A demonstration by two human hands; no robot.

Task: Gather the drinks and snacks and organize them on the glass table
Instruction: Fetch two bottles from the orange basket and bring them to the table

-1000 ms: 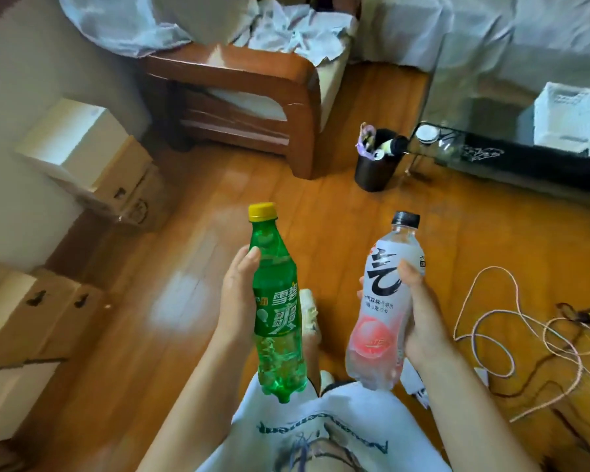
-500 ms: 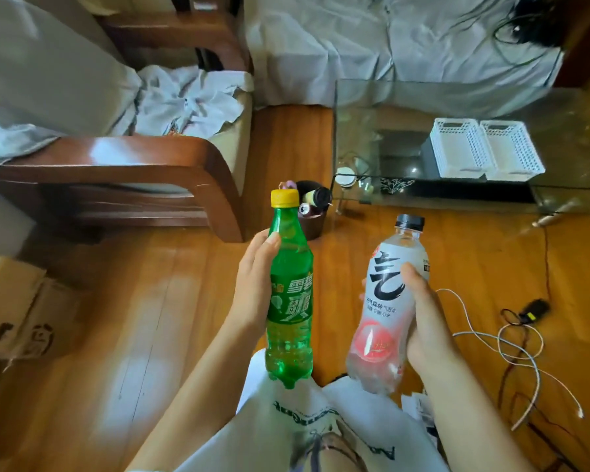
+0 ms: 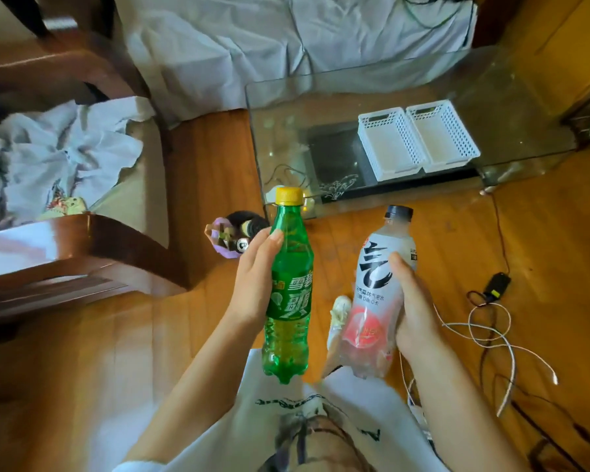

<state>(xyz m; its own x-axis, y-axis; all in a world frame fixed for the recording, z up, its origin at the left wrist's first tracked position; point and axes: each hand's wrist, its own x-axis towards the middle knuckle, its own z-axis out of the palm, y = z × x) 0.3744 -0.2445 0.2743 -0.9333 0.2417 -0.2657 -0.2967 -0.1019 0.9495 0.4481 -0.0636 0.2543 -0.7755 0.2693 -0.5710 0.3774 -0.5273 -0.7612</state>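
Head view: left hand (image 3: 258, 287) wraps the green bottle (image 3: 288, 294) at mid-label, centre of frame; right hand (image 3: 414, 311) wraps the clear bottle (image 3: 377, 294) just right of it, thumb across the label. Both bottles upright, off the floor, apart from each other, caps on. Step in hand, as I read it: carry both to the glass table (image 3: 286, 107), upper centre-right of frame. To do it well: hold them vertical, lower them base-first onto bare glass, set them gently, and place one before the other so they don't knock. Two white baskets (image 3: 419, 137) sit side by side on the table, upper right; they look like the sorting bins, though I can't tell which is for drinks. Materials: green bottle is tinted ribbed plastic, yellow screw cap, lobed base; clear one is smooth thin plastic with a shrink sleeve, dark cap, likely to dent under squeeze. Table is transparent, hard, edges hard to read. Baskets are perforated rigid plastic. Glossy wood floor; loose cables (image 3: 484, 332) at lower right are a trip risk.
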